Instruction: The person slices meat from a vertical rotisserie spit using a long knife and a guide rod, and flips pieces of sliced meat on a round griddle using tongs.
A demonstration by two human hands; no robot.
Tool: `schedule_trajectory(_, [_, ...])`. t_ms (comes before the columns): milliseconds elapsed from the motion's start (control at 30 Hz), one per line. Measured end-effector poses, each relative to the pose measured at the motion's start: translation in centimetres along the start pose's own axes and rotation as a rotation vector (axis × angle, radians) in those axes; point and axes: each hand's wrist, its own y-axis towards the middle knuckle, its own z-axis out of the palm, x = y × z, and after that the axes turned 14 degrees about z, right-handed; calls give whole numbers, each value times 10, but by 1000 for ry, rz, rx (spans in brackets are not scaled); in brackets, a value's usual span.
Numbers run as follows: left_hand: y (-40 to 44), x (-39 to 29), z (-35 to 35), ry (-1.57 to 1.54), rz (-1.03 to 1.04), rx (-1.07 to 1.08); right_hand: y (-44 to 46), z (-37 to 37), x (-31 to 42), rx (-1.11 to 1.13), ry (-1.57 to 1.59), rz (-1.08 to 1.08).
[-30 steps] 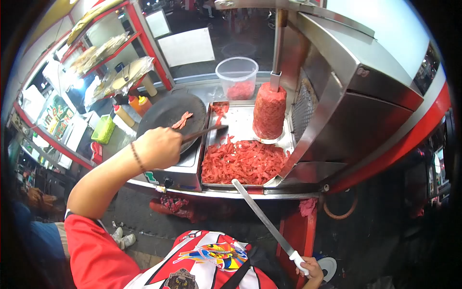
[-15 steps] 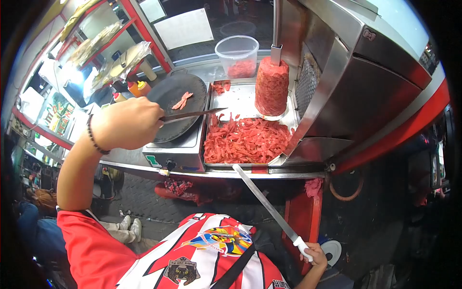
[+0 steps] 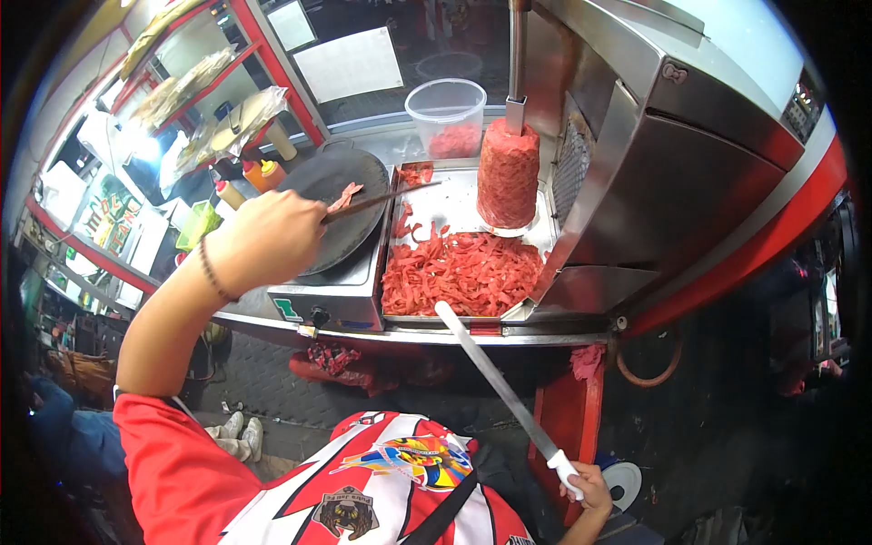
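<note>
My left hand [image 3: 268, 238] is closed around a dark, narrow, pointed knife [image 3: 386, 197], held level above the edge of a round black griddle pan [image 3: 331, 241]. A small piece of meat [image 3: 346, 195] lies on that pan. Low at the right, my right hand [image 3: 592, 489] grips the white handle of a long slicing knife [image 3: 500, 381], its blade slanting up toward the tray's front edge. Sliced red meat [image 3: 459, 272] is heaped in the front of a metal tray [image 3: 461, 186]. A cone of stacked meat [image 3: 508, 177] stands upright on a spit behind the heap.
A clear plastic tub [image 3: 447, 118] with red meat stands behind the tray. The metal grill housing [image 3: 672, 191] rises at the right. Sauce bottles [image 3: 263, 174] stand left of the pan, below shelves with bagged flatbreads [image 3: 241, 123]. A red cloth [image 3: 336, 359] hangs under the counter.
My left hand and its knife have shifted right, the knife tip tilting further upward. My right hand keeps its hold on the long knife. The view has shifted slightly.
</note>
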Motion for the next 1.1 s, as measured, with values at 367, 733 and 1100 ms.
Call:
schedule_trajectory(367, [-35,-22,16,-49,59,227,-42,57,104,-282,-288,-309])
schedule_trajectory(733, [-65,-15,22,-104,24,199,18,174,255,-651,-1008,-578])
schedule_trajectory(1100, [-81,-3,38,-169,36,128,51,204,281,-787,-1176,-718])
